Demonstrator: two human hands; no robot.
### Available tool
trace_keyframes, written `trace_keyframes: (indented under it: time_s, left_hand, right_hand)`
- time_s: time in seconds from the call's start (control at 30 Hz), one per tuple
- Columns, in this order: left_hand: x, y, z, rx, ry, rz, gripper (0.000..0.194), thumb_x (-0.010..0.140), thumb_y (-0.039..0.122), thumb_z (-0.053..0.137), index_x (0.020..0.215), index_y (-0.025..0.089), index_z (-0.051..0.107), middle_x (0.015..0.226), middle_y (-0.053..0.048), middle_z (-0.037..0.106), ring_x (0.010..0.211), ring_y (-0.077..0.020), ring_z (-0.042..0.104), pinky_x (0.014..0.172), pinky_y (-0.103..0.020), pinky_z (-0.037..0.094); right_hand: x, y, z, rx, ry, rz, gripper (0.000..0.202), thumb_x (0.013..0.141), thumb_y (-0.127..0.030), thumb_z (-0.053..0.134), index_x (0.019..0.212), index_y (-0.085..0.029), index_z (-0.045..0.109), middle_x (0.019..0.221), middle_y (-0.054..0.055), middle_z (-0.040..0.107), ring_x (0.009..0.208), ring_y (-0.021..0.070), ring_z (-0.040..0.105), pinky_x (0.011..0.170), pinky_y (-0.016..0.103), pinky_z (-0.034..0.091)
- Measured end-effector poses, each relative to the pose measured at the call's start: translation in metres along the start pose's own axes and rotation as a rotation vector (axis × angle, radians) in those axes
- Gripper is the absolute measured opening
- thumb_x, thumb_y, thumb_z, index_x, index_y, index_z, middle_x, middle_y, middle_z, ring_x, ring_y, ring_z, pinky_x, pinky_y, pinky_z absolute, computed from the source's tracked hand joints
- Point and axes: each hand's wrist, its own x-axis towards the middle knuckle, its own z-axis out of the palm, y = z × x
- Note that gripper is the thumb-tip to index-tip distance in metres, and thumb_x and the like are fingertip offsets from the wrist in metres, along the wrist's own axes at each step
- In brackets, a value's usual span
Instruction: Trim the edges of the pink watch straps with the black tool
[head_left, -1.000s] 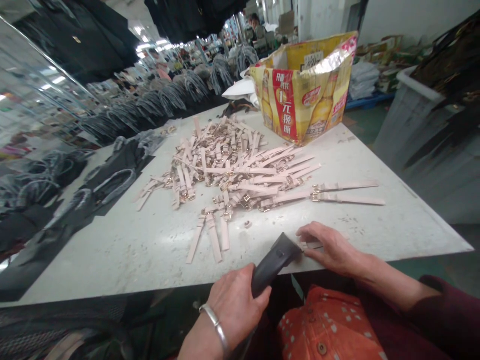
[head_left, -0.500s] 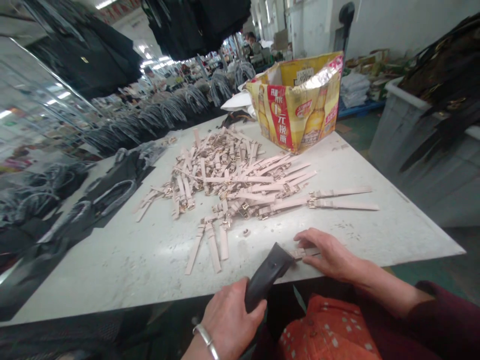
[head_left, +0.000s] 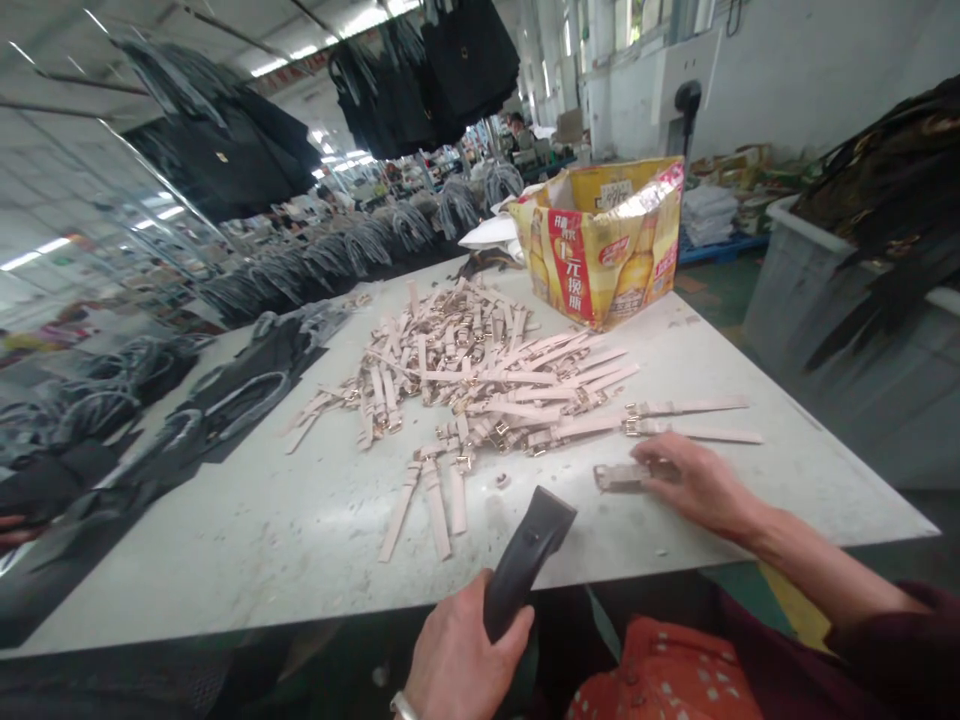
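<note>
My left hand [head_left: 466, 645] is wrapped round a black hair clipper [head_left: 525, 560], its wide head tilted up over the table's near edge. To the right, my right hand [head_left: 694, 485] pinches a short pale pink buckle strap [head_left: 622, 478] just above the tabletop; the strap is blurred and partly behind the fingers. Two straps [head_left: 694, 420] lie side by side just beyond that hand. A loose heap of similar pink straps [head_left: 480, 350] with gold buckles spreads over the middle of the table, and several [head_left: 435, 505] stick out toward me.
A yellow beer carton [head_left: 600, 250], open at the top, stands at the back of the white table [head_left: 262, 560]. Black bag pieces with wrapped handles [head_left: 240, 400] line the left side. Grey bins [head_left: 810, 290] stand at the right. Another person's hand [head_left: 15, 535] shows at the far left.
My right hand has carried the strap away from the clipper's head, forward and to the right. The clipper stays in my left hand. The camera view has shifted slightly.
</note>
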Motion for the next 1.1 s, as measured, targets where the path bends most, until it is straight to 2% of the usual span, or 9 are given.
trace_keyframes:
  time_s: [0.13, 0.23, 0.37, 0.5, 0.6, 0.7, 0.83, 1.0, 1.1]
  left_hand:
    - [-0.010, -0.015, 0.000, -0.040, 0.002, -0.076, 0.022, 0.081, 0.034, 0.049, 0.092, 0.020, 0.061, 0.079, -0.002, 0.070, 0.078, -0.0166, 0.066, 0.068, -0.022, 0.044]
    - [-0.014, -0.020, 0.003, -0.061, -0.001, -0.098, 0.023, 0.082, 0.033, 0.048, 0.094, 0.020, 0.062, 0.079, -0.003, 0.070, 0.078, -0.0166, 0.066, 0.068, -0.021, 0.044]
    - [-0.014, -0.019, 0.005, -0.063, -0.016, -0.103, 0.022, 0.082, 0.032, 0.049, 0.094, 0.019, 0.063, 0.080, -0.003, 0.070, 0.079, -0.0164, 0.066, 0.068, -0.021, 0.044]
    - [-0.016, -0.016, 0.006, -0.061, -0.019, -0.099, 0.022, 0.082, 0.032, 0.051, 0.097, 0.020, 0.062, 0.083, -0.003, 0.071, 0.080, -0.0164, 0.066, 0.069, -0.021, 0.044]
    - [-0.018, -0.014, 0.005, -0.062, -0.022, -0.098, 0.022, 0.081, 0.032, 0.051, 0.096, 0.021, 0.063, 0.082, -0.003, 0.071, 0.080, -0.0165, 0.066, 0.069, -0.021, 0.044]
    - [-0.019, -0.013, 0.004, -0.037, -0.029, -0.116, 0.022, 0.081, 0.033, 0.051, 0.094, 0.020, 0.064, 0.082, -0.004, 0.071, 0.081, -0.0168, 0.066, 0.070, -0.021, 0.044]
    - [-0.018, -0.017, 0.006, -0.029, -0.015, -0.116, 0.025, 0.082, 0.034, 0.049, 0.097, 0.019, 0.063, 0.083, -0.004, 0.071, 0.081, -0.0171, 0.066, 0.070, -0.022, 0.044]
    - [-0.016, -0.024, 0.012, -0.097, -0.009, -0.024, 0.024, 0.080, 0.039, 0.049, 0.093, 0.022, 0.062, 0.079, -0.002, 0.070, 0.074, -0.0155, 0.065, 0.065, -0.021, 0.042]
    - [-0.016, -0.024, 0.014, -0.058, -0.024, -0.008, 0.024, 0.079, 0.041, 0.049, 0.091, 0.024, 0.061, 0.078, -0.002, 0.070, 0.074, -0.0166, 0.065, 0.065, -0.022, 0.042]
  right_hand:
    - [0.017, 0.039, -0.037, -0.179, 0.116, 0.032, 0.021, 0.073, -0.019, 0.057, 0.093, -0.019, 0.062, 0.088, 0.007, 0.064, 0.082, 0.0224, 0.058, 0.074, 0.036, 0.046]
    - [0.034, 0.045, -0.041, -0.291, 0.084, 0.033, 0.021, 0.072, -0.018, 0.057, 0.091, -0.019, 0.064, 0.086, 0.006, 0.066, 0.081, 0.0224, 0.059, 0.077, 0.036, 0.044]
    - [0.061, 0.017, -0.008, -0.252, -0.033, -0.099, 0.024, 0.074, -0.019, 0.058, 0.097, -0.020, 0.064, 0.091, 0.006, 0.066, 0.089, 0.0223, 0.058, 0.081, 0.036, 0.042]
    - [0.084, -0.017, 0.030, -0.159, -0.033, -0.191, 0.024, 0.082, -0.027, 0.059, 0.104, -0.019, 0.060, 0.101, 0.007, 0.063, 0.094, 0.0216, 0.056, 0.083, 0.038, 0.044]
    - [0.089, -0.024, 0.042, -0.130, -0.030, -0.213, 0.029, 0.089, -0.034, 0.052, 0.112, -0.017, 0.055, 0.112, 0.008, 0.057, 0.096, 0.0197, 0.056, 0.083, 0.040, 0.047]
    - [0.088, -0.022, 0.041, -0.118, -0.030, -0.220, 0.026, 0.091, -0.030, 0.049, 0.113, -0.017, 0.055, 0.112, 0.008, 0.056, 0.095, 0.0186, 0.056, 0.082, 0.039, 0.048]
    - [0.082, -0.031, 0.034, -0.103, -0.062, -0.203, 0.025, 0.088, -0.017, 0.046, 0.104, -0.023, 0.063, 0.094, 0.005, 0.062, 0.085, 0.0173, 0.057, 0.078, 0.032, 0.047]
    - [0.052, -0.053, 0.034, -0.071, -0.210, -0.218, 0.038, 0.074, -0.010, 0.053, 0.107, -0.024, 0.064, 0.097, 0.004, 0.063, 0.087, 0.0190, 0.058, 0.075, 0.028, 0.045]
    - [0.027, -0.053, 0.033, 0.021, -0.340, -0.261, 0.037, 0.074, -0.015, 0.057, 0.109, -0.024, 0.063, 0.098, 0.005, 0.063, 0.089, 0.0190, 0.057, 0.076, 0.029, 0.045]
